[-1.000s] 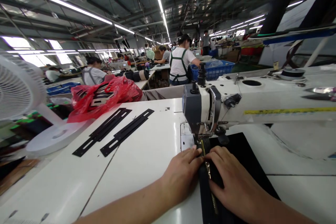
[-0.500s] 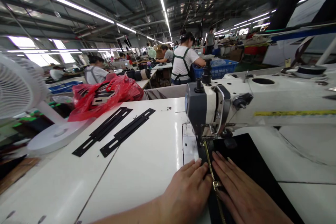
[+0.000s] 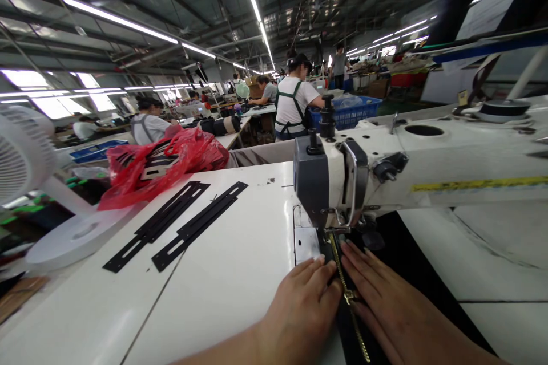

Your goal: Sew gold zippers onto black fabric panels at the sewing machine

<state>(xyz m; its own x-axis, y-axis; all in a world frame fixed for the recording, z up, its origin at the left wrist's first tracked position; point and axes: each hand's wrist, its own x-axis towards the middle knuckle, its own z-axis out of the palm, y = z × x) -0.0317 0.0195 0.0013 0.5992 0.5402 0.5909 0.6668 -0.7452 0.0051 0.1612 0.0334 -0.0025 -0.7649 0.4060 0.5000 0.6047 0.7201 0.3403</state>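
Note:
My left hand (image 3: pixel 299 302) lies on the black fabric's left edge, fingers stretched out beside a gold-toothed zipper (image 3: pixel 337 256). My right hand (image 3: pixel 391 299) rests flat on the black fabric (image 3: pixel 417 262) at the zipper's other side, fingers extended. Between the two hands sits the gold zipper slider (image 3: pixel 349 296). The zipper's far end runs under the presser foot area of a white and grey sewing machine (image 3: pixel 314 179), just beyond my fingertips. The needle itself cannot be made out.
Black slotted strips (image 3: pixel 156 219) lie in two groups on the white table (image 3: pixel 222 296). Behind them is a red plastic bag (image 3: pixel 171 159); a white fan (image 3: pixel 81 228) stands at left. Several co-workers and a blue basket (image 3: pixel 357 111) are farther back.
The camera view has shifted slightly, so the machine and table appear farther left. Zipper and fabric seem to have slid a little toward the presser foot. Both hands stay flat on the fabric.

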